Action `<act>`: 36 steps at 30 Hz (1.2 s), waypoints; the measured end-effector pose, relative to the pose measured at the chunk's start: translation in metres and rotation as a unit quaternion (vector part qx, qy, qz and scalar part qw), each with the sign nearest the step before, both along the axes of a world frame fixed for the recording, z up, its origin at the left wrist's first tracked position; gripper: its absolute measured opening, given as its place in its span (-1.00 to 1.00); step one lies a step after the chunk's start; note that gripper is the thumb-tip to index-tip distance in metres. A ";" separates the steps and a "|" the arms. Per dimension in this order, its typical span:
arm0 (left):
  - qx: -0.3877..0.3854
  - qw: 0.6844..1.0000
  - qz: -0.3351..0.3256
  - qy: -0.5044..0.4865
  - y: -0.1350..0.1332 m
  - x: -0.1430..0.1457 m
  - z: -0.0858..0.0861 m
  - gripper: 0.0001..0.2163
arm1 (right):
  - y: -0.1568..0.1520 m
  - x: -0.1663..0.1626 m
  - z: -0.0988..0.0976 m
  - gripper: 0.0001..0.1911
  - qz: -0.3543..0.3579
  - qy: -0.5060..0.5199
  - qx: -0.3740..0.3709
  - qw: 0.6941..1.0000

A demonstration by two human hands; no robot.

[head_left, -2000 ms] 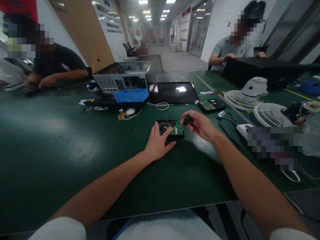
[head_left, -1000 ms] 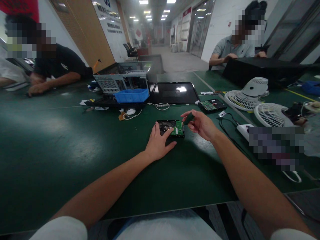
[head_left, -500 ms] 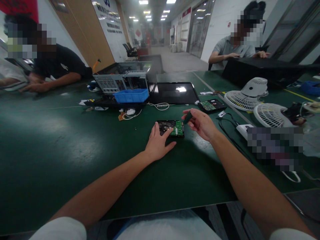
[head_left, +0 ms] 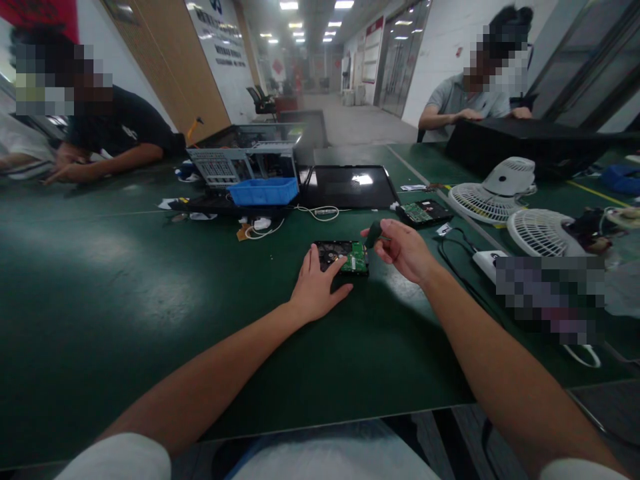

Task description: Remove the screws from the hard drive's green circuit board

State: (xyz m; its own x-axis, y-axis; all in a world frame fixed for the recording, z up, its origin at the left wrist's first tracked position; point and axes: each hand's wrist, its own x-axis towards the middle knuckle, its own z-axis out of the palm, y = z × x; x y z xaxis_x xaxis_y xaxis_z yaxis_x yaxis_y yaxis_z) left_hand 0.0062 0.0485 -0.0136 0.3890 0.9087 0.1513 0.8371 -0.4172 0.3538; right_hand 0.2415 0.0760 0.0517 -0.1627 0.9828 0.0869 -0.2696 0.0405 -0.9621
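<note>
A hard drive (head_left: 356, 259) lies on the green table with its circuit board and black metal underside facing up. Fingers spread, my left hand (head_left: 314, 287) rests on its left part and near edge, covering some of it. My right hand (head_left: 403, 248) is closed in a pinch around a small dark green tool handle (head_left: 373, 235), just beyond the drive's right end. The handle's tip is too small to make out, and I cannot tell whether it touches the drive.
A second hard drive (head_left: 425, 212) lies to the right, near white fan parts (head_left: 483, 200) and a power strip (head_left: 487, 259). Behind are a blue bin (head_left: 263, 192), an open computer case (head_left: 220, 167) and a dark flat panel (head_left: 350, 187). Two people sit across the table.
The dark green handle has tilted and shifted slightly left in my right hand's fingers. My left hand stays on the hard drive. The person at right has shifted their hands on the black box.
</note>
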 end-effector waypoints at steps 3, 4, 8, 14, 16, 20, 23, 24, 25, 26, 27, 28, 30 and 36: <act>-0.002 1.000 -0.001 0.001 0.000 0.000 0.000 -0.37 | -0.001 -0.001 0.001 -0.69 -0.006 0.005 -0.002 1.000; -0.002 1.000 0.000 0.002 0.000 0.000 -0.001 -0.37 | -0.001 -0.001 0.002 -0.69 -0.009 0.007 -0.004 1.000; -0.005 1.000 0.000 0.006 0.001 0.000 -0.001 -0.37 | -0.002 -0.001 0.004 -0.62 -0.010 0.007 -0.014 1.000; -0.011 1.000 0.005 0.005 0.000 0.000 0.001 -0.36 | -0.002 -0.002 0.003 -0.64 0.007 -0.004 -0.012 1.000; -0.013 1.000 0.006 0.007 0.000 0.000 0.001 -0.36 | -0.002 -0.001 0.002 -0.62 0.011 -0.002 -0.018 1.000; -0.014 1.000 0.007 0.005 0.001 -0.001 0.000 -0.36 | -0.001 -0.001 0.001 -0.59 0.019 0.001 -0.030 0.999; -0.008 1.000 0.003 0.004 0.001 -0.001 -0.001 -0.37 | -0.002 -0.002 0.001 -0.62 0.018 -0.007 -0.016 1.000; -0.006 1.000 0.003 0.004 0.000 0.000 -0.001 -0.37 | -0.003 -0.003 0.001 -0.63 0.016 -0.011 -0.012 1.000; -0.005 1.000 0.003 0.004 0.000 0.000 -0.001 -0.37 | -0.004 -0.004 0.001 -0.63 0.015 -0.015 -0.009 1.000; -0.004 1.000 0.003 0.004 0.000 0.000 0.000 -0.37 | -0.005 -0.005 0.002 -0.63 0.012 -0.019 -0.007 1.000; -0.004 1.000 0.004 0.003 0.000 0.000 0.000 -0.37 | -0.005 -0.005 0.002 -0.62 0.008 -0.022 -0.005 1.000; -0.004 1.000 0.004 0.003 0.000 0.001 0.000 -0.37 | -0.005 -0.006 0.003 -0.62 0.004 -0.024 -0.004 1.000; -0.006 1.000 0.002 0.002 -0.001 0.001 0.000 -0.36 | -0.005 -0.006 0.003 -0.63 -0.004 -0.028 -0.002 1.000; -0.021 1.000 0.006 0.007 0.000 0.000 0.002 -0.36 | -0.002 -0.002 -0.001 -0.66 -0.002 -0.022 0.005 1.000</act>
